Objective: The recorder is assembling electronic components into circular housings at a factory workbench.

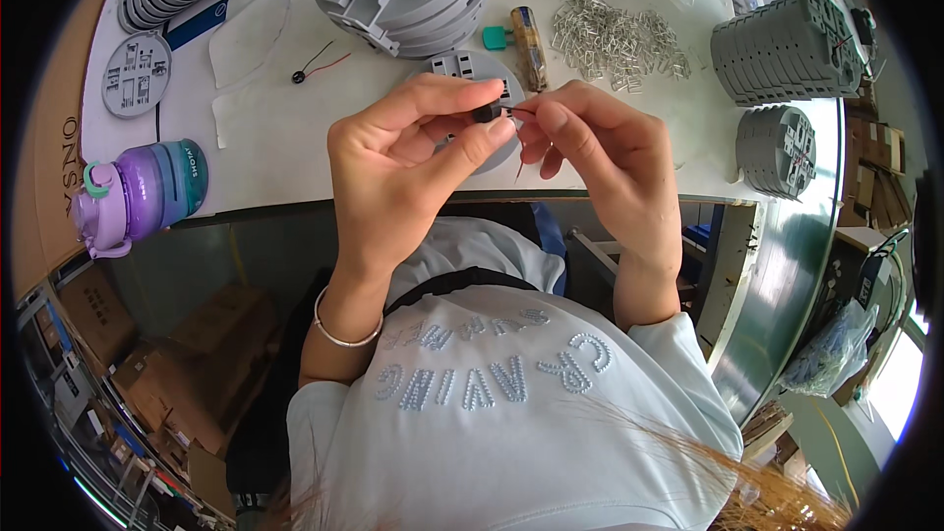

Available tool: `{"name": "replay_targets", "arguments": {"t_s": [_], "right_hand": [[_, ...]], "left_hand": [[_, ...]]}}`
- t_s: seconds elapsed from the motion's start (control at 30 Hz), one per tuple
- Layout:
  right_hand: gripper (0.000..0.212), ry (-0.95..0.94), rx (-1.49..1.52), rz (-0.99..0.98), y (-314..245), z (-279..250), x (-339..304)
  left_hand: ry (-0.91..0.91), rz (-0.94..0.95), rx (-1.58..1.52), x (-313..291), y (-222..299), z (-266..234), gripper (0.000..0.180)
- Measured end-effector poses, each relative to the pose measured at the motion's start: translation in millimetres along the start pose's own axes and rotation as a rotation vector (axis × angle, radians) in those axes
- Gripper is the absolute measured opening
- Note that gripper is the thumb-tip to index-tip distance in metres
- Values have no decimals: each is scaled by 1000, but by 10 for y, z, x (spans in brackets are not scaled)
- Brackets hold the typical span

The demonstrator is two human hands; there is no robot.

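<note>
Between the thumb and forefinger of my left hand (393, 152) is a small black buzzer (486, 112), held above the table. My right hand (615, 152) faces it from the right, thumb and forefinger pinched on the buzzer's thin wires (518, 110); a red strand hangs below those fingers. Under both hands lies a round grey plastic plate (484, 159) with raised slots, partly hidden by them. Just behind it rises a stack of larger grey plates (403, 15), with a black buzzer and red wire on top.
Loose metal clips (610, 39) are heaped behind my right hand, near a worn brownish stick (529, 49) and green tab (495, 37). Grey stacks (782, 44) stand at right. Leftward are a loose buzzer (298, 77), a single plate (138, 74) and a purple bottle (147, 192).
</note>
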State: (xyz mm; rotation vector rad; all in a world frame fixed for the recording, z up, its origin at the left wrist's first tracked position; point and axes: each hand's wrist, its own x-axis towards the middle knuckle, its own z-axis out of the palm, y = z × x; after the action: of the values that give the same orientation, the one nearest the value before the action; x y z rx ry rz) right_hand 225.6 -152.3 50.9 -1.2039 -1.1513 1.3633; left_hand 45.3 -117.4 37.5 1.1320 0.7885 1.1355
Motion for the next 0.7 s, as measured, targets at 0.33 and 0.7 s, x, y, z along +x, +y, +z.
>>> {"name": "replay_targets", "arguments": {"t_s": [0.33,0.7], "right_hand": [[19,66,205,16,52,156,-7],[10,11,-39,30,190,289,-95]], "left_hand": [[-13,-33,84,-30,-26,-51,28],[2,-301,-6,-294,65,-252,20]]}}
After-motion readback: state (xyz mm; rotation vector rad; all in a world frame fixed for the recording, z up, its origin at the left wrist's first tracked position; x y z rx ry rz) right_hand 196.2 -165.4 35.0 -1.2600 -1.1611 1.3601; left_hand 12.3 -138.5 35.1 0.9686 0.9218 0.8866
